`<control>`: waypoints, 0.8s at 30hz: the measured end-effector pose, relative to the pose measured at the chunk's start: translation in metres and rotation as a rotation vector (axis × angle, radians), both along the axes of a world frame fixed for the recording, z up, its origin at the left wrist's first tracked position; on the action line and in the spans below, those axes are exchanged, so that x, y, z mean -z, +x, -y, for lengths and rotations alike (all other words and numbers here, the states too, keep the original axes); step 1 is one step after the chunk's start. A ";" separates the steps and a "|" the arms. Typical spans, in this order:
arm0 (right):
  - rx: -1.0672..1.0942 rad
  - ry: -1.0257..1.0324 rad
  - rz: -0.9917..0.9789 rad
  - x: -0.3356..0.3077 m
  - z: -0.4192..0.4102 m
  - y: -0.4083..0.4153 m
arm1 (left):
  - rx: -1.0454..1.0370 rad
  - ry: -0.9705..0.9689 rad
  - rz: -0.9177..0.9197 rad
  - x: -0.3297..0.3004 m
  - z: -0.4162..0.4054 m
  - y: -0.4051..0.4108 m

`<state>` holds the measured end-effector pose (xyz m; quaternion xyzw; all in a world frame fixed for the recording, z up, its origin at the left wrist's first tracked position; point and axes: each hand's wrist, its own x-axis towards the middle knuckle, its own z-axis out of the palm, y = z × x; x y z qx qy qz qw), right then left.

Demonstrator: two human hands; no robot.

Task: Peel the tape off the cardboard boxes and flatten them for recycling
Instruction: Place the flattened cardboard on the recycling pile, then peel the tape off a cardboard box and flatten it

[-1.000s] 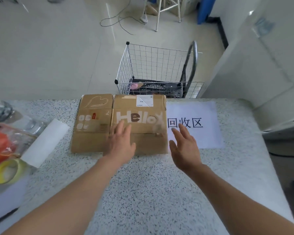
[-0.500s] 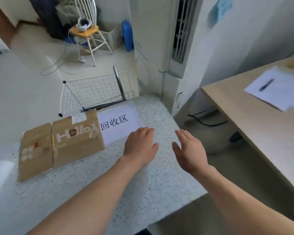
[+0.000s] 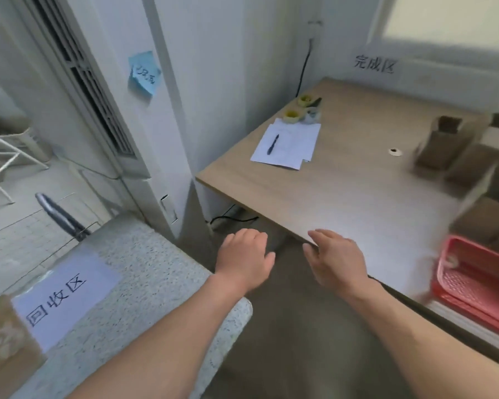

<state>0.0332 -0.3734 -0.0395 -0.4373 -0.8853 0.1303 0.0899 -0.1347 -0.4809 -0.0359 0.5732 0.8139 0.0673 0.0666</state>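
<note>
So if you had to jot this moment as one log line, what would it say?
left hand: empty | right hand: empty | cardboard boxes: unflattened on wooden desk | flattened box: on speckled counter

A: Room?
B: Pale grey walls (image 3: 228, 67), one with a long louvred vent panel (image 3: 98, 90) and a blue sticky note (image 3: 144, 72). Frosted window (image 3: 450, 18) top right, soft daylight.
A: Furniture?
B: Wood-top desk (image 3: 343, 191) on the right, speckled stone counter (image 3: 156, 272) on the left, dark floor (image 3: 294, 326) between them. White chair (image 3: 3, 156) far left on pale tiles.
A: Anything else?
B: Black cable (image 3: 303, 70) runs down the wall. Black characters on the wall (image 3: 373, 64) under the window.
</note>
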 end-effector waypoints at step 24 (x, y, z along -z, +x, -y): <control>0.635 0.057 -0.103 0.001 -0.238 0.210 | 0.516 0.014 -0.051 -0.012 -0.315 0.169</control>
